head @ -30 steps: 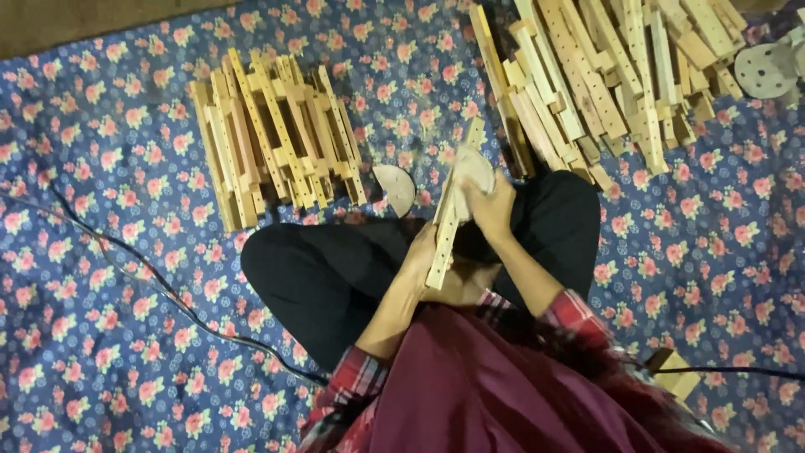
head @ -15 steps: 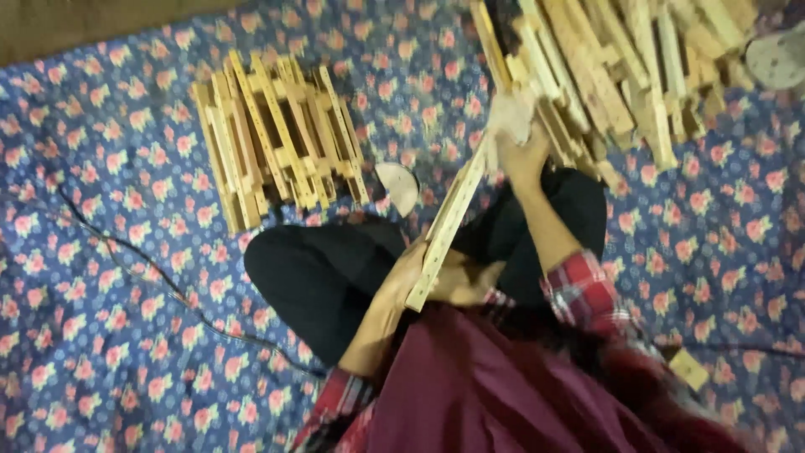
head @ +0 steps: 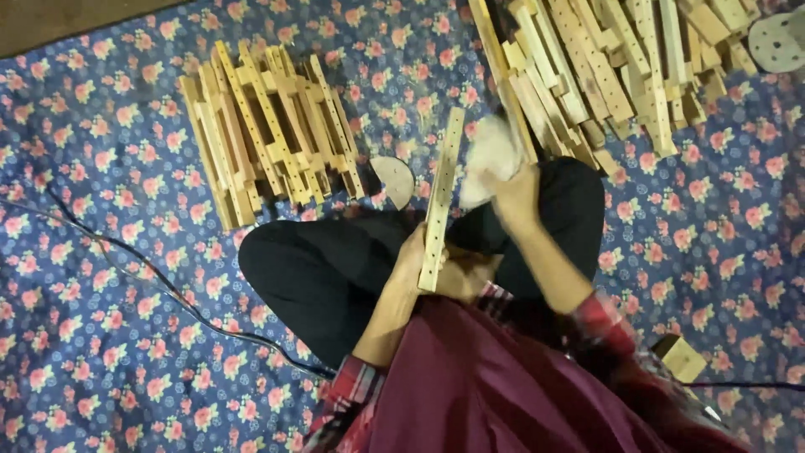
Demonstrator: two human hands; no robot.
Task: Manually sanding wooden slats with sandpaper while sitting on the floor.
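Seated person holding a drilled wooden strip upright over the lap, a pale pad in the other hand.

Lowest in the frame are a maroon garment and plaid sleeves, above them crossed legs in black. The left hand (head: pixel 417 256) is closed around the lower end of a wooden strip (head: pixel 440 195) with a row of holes, which stands nearly upright at the centre of the frame. Just right of the strip, the right hand (head: pixel 516 195) grips a blurred pale pad (head: pixel 489 161), which looks just clear of the strip. A half-round disc (head: pixel 394 178) lies on the flowered cloth (head: pixel 101 335) just left of the strip. Farther up, a stack of joined wooden frames (head: pixel 268 130) sits upper left and a heap of wooden strips (head: pixel 604 67) upper right. A black cable (head: pixel 168 289) crosses the cloth at left.
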